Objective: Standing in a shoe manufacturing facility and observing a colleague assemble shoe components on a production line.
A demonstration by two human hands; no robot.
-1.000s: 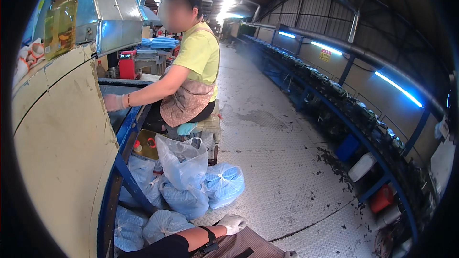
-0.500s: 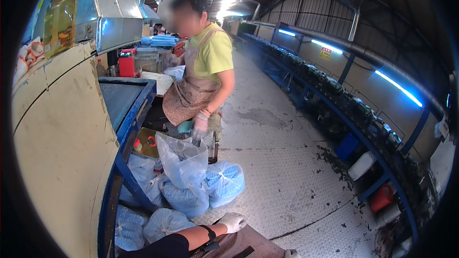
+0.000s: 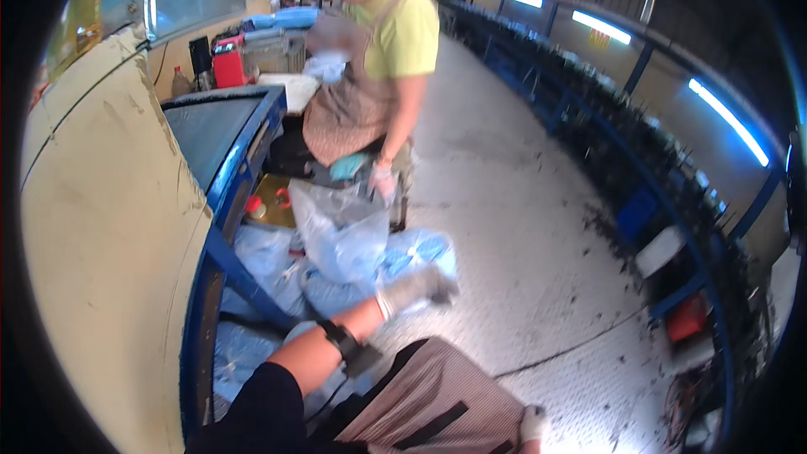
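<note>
My left hand (image 3: 416, 290), in a pale glove with darker fingertips, is stretched out in front of the bags; motion smears its fingers. Behind it lie clear plastic bags packed with light blue items (image 3: 424, 254). A taller, open-mouthed clear bag (image 3: 340, 231) stands just beyond, among the other bags. My right hand (image 3: 533, 423), also gloved, is low at the edge of the brown checked apron (image 3: 441, 399) over my lap; its fingers are partly hidden, and I cannot make out anything in it.
A co-worker in a yellow-green shirt and brown apron (image 3: 349, 122) sits ahead, a gloved hand (image 3: 383, 181) at the open bag. A blue-framed bench (image 3: 218, 130) borders the left. Along the right runs a long conveyor rack (image 3: 580, 101). Metal floor (image 3: 504, 227) lies between.
My left hand has moved from beside my lap up and forward, toward the bags. My right hand shows more fully. The view has tilted down.
</note>
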